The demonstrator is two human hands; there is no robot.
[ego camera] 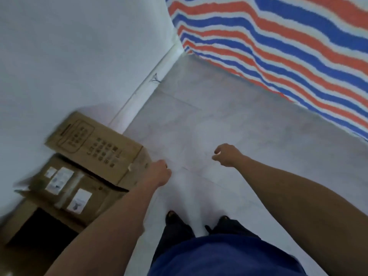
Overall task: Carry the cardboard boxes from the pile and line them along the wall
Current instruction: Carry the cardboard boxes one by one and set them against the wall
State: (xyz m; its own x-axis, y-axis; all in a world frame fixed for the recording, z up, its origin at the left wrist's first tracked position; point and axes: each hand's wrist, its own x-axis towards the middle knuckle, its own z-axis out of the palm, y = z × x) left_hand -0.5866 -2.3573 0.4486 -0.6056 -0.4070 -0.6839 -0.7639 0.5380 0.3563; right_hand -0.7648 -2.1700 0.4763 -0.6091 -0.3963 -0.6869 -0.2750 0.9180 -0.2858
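A closed brown cardboard box with printed symbols (pixel 95 146) stands against the white wall (pixel 69 56) at the left. Behind it along the wall stands a second cardboard box with white labels (pixel 65 186), and an open box with a dark inside (pixel 39 230) at the lower left. My left hand (pixel 159 172) hangs just right of the printed box's near corner, fingers curled, holding nothing that I can see. My right hand (pixel 227 154) is out over the bare floor, fingers loosely curled and apart, empty. The picture is blurred by motion.
A red, white and blue striped sheet (pixel 278 46) covers something large at the upper right. Grey floor tiles (pixel 219 106) stretch between it and the wall's skirting (pixel 151 84). My feet in dark shoes (pixel 197 222) stand on the tiles.
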